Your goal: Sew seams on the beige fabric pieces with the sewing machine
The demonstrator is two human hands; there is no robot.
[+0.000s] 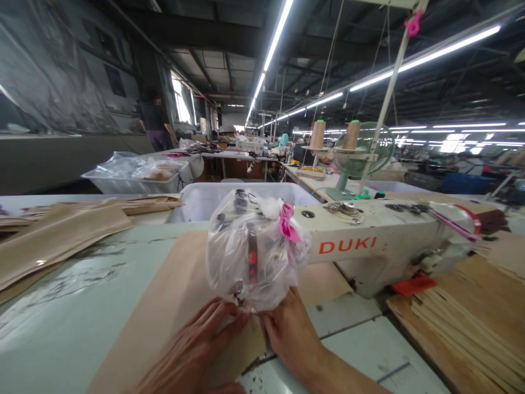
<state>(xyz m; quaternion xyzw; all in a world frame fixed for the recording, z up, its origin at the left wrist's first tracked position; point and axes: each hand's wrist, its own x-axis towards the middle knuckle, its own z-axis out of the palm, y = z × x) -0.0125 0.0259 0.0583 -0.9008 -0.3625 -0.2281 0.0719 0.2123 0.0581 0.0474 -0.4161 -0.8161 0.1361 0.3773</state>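
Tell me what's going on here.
A person has both hands at a sewing machine marked DUKI. The left hand lies on a tan sheet that runs under the machine's plastic-wrapped head; the right hand is close by, its fingertips partly hidden. More tan pieces lie at the left, and a stack sits at the right.

The place was a sewing workshop. A sewing machine point(348, 232), thread cones point(318, 135) and stacked pieces point(471, 334) filled it, beneath long tube lights point(278, 33).
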